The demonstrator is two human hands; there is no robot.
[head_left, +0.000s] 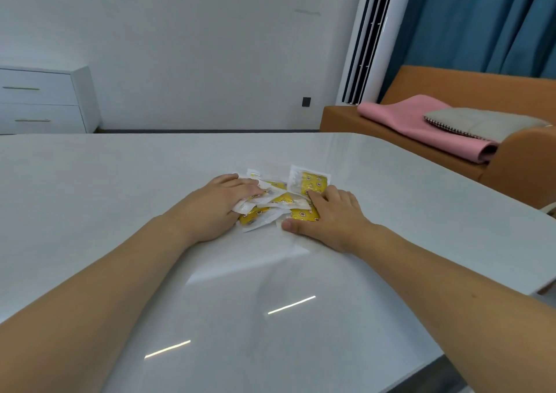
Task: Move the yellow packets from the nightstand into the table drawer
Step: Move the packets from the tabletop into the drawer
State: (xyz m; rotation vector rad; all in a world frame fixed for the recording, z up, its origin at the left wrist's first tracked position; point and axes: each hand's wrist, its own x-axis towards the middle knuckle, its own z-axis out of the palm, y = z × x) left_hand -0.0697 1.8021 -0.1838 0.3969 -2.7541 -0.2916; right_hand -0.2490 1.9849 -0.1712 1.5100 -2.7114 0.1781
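Note:
Several yellow packets with clear white-edged wrappers lie in a loose pile on the glossy white table, a little past its middle. My left hand rests on the pile's left side, fingers curled over the packets there. My right hand lies on the pile's right side with its fingers laid over the packets and the thumb flat on the table. The two hands bracket the pile between them. No drawer of this table is in view.
A white chest of drawers stands at the back left against the wall. An orange sofa with a pink blanket and grey cushion sits at the right. Teal curtains and a white standing unit fill the back right.

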